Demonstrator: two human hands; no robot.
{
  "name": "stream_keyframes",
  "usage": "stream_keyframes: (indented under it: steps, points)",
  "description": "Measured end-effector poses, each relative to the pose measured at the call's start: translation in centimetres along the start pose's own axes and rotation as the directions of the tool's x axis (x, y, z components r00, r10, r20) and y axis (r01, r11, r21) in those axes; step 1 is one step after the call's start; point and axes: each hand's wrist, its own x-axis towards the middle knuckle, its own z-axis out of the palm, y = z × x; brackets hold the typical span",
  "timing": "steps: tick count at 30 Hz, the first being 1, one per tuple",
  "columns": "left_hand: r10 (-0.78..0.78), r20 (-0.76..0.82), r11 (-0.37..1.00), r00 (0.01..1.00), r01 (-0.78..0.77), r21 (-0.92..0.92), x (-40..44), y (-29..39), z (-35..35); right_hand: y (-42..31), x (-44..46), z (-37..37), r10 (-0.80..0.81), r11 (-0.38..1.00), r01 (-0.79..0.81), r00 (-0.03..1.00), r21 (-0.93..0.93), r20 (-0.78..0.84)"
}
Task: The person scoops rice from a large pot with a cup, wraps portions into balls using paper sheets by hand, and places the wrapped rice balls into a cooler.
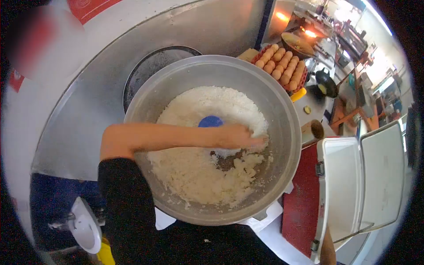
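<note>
A large grey metal pot holds a mass of cooked white rice, with a dark patch of bottom showing right of the middle. From the left, my black-sleeved left arm crosses the pot, and my left hand is down at the rice on the right side. Its fingers are smeared by motion. Under the forearm lies a blue round item, mostly covered; whether the hand grips it is unclear. At the bottom right, part of my right hand or forearm shows against the white-rimmed cooler; its fingers are hidden.
The cooler's lid stands open on the right. Behind the pot are a tray of eggs, a wok near flames, and a black pan. A round dark tray leans at the back left. A white basin is lower left.
</note>
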Motion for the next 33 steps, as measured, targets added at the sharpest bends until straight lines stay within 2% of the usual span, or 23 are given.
stream_keyframes:
  steps: [2, 4, 5, 6, 7, 8, 9, 10, 12, 13, 14, 15, 16, 18, 20, 21, 23, 25, 26, 28, 32, 33]
  points:
    - [-0.202, -0.144, 0.978, 0.969, 0.192, -0.079, -2.5, -0.6, -5.4, 1.8, 0.3, -0.8, -0.095, 0.995, 0.094, 0.995, -0.019, -0.013]
    - [-0.437, -0.083, 0.877, 0.896, 0.404, -0.260, -6.2, -0.9, -11.5, -0.3, 0.8, -2.1, -0.122, 0.992, 0.121, 0.992, -0.043, -0.022]
    - [-0.479, -0.019, 0.862, 0.877, 0.467, -0.198, -8.6, -0.6, -13.8, -2.7, 1.3, -3.5, -0.055, 0.998, 0.054, 0.998, -0.037, -0.038]
    - [-0.586, 0.164, 0.794, 0.794, 0.602, -0.081, -10.1, -0.3, -15.1, -6.7, 1.8, -4.7, 0.012, 0.999, -0.013, 0.998, -0.030, -0.054]
    - [-0.683, 0.310, 0.709, 0.661, 0.703, 0.064, -10.9, 0.1, -15.9, -8.6, 1.3, -5.2, 0.035, 0.999, -0.036, 0.997, -0.016, -0.062]
    - [-0.683, 0.312, 0.712, 0.661, 0.698, 0.077, -11.8, 0.2, -15.3, -10.4, 1.5, -5.4, 0.095, 0.995, -0.091, 0.990, 0.043, -0.107]
    - [-0.667, 0.415, 0.713, 0.619, 0.692, 0.112, -12.9, 0.0, -13.7, -11.1, 2.5, -5.1, 0.138, 0.986, -0.123, 0.980, 0.109, -0.145]
    - [-0.651, 0.510, 0.707, 0.561, 0.693, 0.140, -13.9, -0.3, -12.0, -9.9, 2.8, -5.3, 0.117, 0.988, -0.101, 0.984, 0.120, -0.137]
    - [-0.649, 0.455, 0.666, 0.610, 0.744, -0.047, -13.9, -0.4, -8.0, -7.1, 3.3, -6.0, 0.086, 0.987, -0.075, 0.994, 0.141, -0.067]
    - [-0.602, 0.467, 0.694, 0.648, 0.714, -0.096, -13.8, -0.6, -6.8, -7.5, 4.5, -5.6, 0.062, 0.987, -0.055, 0.997, 0.148, -0.046]
    - [-0.544, 0.483, 0.724, 0.686, 0.675, -0.142, -13.5, -1.1, -6.4, -9.0, 4.4, -5.0, -0.101, 0.994, 0.104, 0.994, 0.046, -0.050]
    - [-0.544, 0.512, 0.718, 0.664, 0.684, -0.124, -12.2, -1.5, -7.6, -10.3, 3.4, -4.4, -0.246, 0.968, 0.244, 0.968, -0.056, -0.041]
    - [-0.532, 0.549, 0.717, 0.645, 0.688, -0.113, -11.0, -2.2, -8.7, -12.2, 2.6, -4.0, -0.225, 0.973, 0.224, 0.974, -0.051, -0.025]
    - [-0.539, 0.338, 0.733, 0.771, 0.628, -0.261, -10.5, -5.8, -8.8, -16.8, 2.2, -3.2, -0.062, 0.987, 0.060, 0.998, -0.151, -0.010]
    - [-0.624, 0.056, 0.729, 0.779, 0.607, -0.317, -8.3, -7.8, -9.3, -18.7, 1.1, -2.9, -0.099, 0.984, 0.096, 0.995, -0.149, -0.007]
    - [-0.620, 0.046, 0.736, 0.783, 0.601, -0.313, -7.7, -8.9, -8.5, -19.5, 1.0, -2.9, -0.155, 0.978, 0.154, 0.988, -0.141, -0.003]
    - [-0.524, -0.250, 0.849, 0.814, 0.474, -0.234, -6.8, -11.6, -4.5, -20.3, 0.9, -3.3, -0.132, 0.988, 0.132, 0.991, -0.075, -0.003]
    - [-0.576, -0.143, 0.817, 0.805, 0.564, -0.119, -5.0, -10.9, -2.7, -21.3, 0.8, -4.1, -0.084, 0.997, 0.084, 0.996, -0.003, -0.029]
    - [-0.545, -0.137, 0.838, 0.827, 0.534, -0.109, -4.0, -9.1, -3.4, -22.0, 0.9, -4.6, -0.129, 0.991, 0.129, 0.992, -0.047, -0.008]
    - [-0.696, 0.297, 0.564, 0.653, 0.754, -0.337, -2.3, -6.4, -5.4, -23.0, 0.6, -5.3, -0.160, 0.984, 0.159, 0.987, -0.085, -0.002]
    - [-0.664, 0.303, 0.551, 0.684, 0.721, -0.420, -1.9, -4.1, -2.3, -23.9, 0.1, -4.3, -0.122, 0.992, 0.122, 0.993, -0.033, -0.001]
    - [-0.662, 0.364, 0.492, 0.655, 0.746, -0.448, -1.5, -3.4, -2.6, -24.2, 0.2, -4.2, -0.142, 0.989, 0.142, 0.990, -0.030, -0.004]
